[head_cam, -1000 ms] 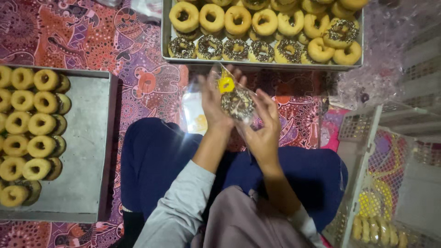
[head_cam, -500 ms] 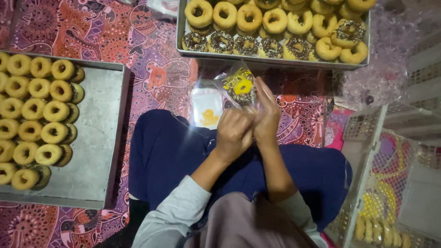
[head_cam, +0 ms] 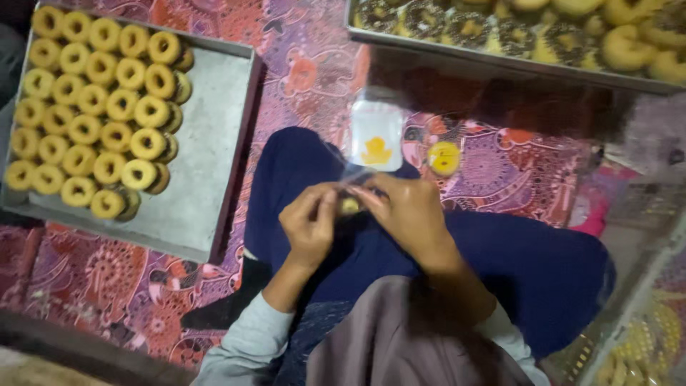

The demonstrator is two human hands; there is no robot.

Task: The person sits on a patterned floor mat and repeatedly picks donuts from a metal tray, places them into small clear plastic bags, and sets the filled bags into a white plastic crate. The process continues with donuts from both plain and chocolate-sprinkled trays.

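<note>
The left hand and the right hand meet over the lap, both pinching a small clear plastic bag with a donut inside it. Both hands are closed on the bag, fingertips facing each other. The bag is blurred; its long axis appears to run away from the body, with the open end pointing toward the far tray, but this cannot be told for certain.

A stack of clear bags with a yellow print lies on the patterned cloth just beyond the hands, and a round yellow sticker lies beside it on the right.

The left tray holds rows of yellow glazed donuts with its right part bare. The far tray holds yellow and dark-topped donuts. A white crate stands on the right.

Compared with half a second ago, the hands have come down from in front of the far tray to the lap, and the bag is no longer held up.
</note>
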